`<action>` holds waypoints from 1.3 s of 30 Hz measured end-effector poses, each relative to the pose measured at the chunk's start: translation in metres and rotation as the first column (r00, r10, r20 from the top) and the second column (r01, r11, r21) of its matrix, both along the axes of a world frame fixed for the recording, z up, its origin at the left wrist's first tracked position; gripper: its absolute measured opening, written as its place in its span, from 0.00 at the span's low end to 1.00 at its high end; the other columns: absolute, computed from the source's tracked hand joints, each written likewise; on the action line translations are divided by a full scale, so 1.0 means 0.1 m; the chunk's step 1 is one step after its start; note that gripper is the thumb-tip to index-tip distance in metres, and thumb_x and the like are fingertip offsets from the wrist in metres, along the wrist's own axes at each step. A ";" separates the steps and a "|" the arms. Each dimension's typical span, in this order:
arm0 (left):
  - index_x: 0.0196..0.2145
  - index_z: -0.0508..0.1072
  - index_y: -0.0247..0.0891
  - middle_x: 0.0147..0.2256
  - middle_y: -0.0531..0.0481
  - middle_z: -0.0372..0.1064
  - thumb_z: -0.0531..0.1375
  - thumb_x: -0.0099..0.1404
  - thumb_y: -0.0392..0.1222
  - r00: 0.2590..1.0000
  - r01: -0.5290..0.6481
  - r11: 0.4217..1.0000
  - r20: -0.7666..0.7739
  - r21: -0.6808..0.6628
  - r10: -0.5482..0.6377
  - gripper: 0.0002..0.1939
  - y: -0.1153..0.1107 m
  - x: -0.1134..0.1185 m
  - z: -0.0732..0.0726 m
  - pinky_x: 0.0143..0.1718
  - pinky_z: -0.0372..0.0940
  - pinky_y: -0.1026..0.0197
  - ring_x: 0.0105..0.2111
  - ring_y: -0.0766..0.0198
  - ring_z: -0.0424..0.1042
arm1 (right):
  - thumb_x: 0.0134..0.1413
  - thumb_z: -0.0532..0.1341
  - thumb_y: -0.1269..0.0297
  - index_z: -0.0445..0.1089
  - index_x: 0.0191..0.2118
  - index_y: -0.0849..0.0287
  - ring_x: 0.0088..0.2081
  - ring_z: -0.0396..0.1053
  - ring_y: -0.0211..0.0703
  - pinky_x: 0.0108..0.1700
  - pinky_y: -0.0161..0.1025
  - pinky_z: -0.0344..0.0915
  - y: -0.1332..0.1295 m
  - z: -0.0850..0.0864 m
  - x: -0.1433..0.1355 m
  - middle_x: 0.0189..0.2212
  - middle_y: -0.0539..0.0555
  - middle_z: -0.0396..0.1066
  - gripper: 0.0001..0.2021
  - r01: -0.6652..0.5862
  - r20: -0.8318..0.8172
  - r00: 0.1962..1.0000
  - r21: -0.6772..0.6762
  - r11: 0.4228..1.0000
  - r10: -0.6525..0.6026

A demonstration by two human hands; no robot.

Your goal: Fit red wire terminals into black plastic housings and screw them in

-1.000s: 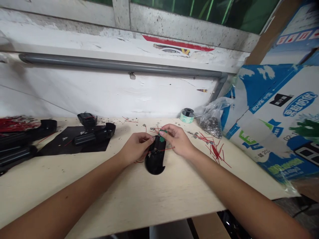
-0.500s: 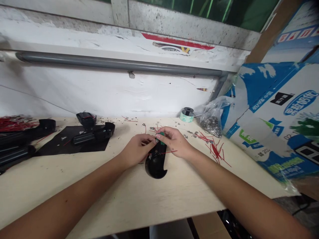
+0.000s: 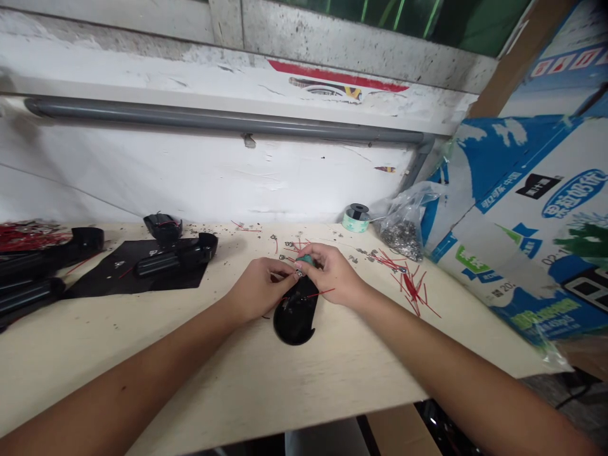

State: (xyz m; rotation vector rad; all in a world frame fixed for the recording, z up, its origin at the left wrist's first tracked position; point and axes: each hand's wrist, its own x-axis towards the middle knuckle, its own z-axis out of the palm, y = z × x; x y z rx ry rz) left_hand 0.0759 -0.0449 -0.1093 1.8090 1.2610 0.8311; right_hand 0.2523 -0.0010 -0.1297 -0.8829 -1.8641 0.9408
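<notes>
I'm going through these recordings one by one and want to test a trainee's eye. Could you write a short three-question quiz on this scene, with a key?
1. Multiple choice: what colour is the piece that the right hand is touching?
A) yellow
B) green
C) white

2. True or false: in the picture, the spool stands to the left of the clear plastic bag.

3. Fill in the missing word: the loose wires on the table, to the right of the right hand, are ____.

Key: 1. B; 2. True; 3. red.
</notes>
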 end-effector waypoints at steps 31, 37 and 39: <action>0.37 0.77 0.37 0.23 0.53 0.69 0.60 0.63 0.51 0.979 -0.142 0.979 0.123 -0.146 0.160 0.14 0.03 0.00 -0.02 0.09 0.48 0.71 0.12 0.73 0.58 | 0.60 0.58 0.54 0.62 0.38 0.61 0.33 0.67 0.37 0.37 0.33 0.63 0.09 0.06 0.10 0.31 0.52 0.69 0.14 0.215 -0.115 0.972 0.056 0.975 -0.207; 0.37 0.74 0.37 0.20 0.55 0.65 0.60 0.64 0.48 0.942 -0.228 0.947 0.193 -0.228 0.273 0.11 0.03 0.02 0.02 0.06 0.48 0.71 0.10 0.72 0.57 | 0.62 0.51 0.64 0.64 0.46 0.57 0.19 0.62 0.36 0.21 0.30 0.59 0.14 0.07 0.23 0.20 0.46 0.61 0.09 0.258 0.115 0.963 -0.130 0.957 -0.244; 0.37 0.73 0.37 0.20 0.55 0.65 0.59 0.64 0.48 0.929 -0.252 0.936 0.208 -0.245 0.305 0.11 0.03 0.02 0.02 0.06 0.50 0.70 0.10 0.72 0.57 | 0.63 0.53 0.58 0.66 0.40 0.60 0.14 0.58 0.35 0.15 0.31 0.53 0.12 0.08 0.23 0.18 0.47 0.58 0.11 0.191 0.183 0.972 -0.270 0.944 -0.144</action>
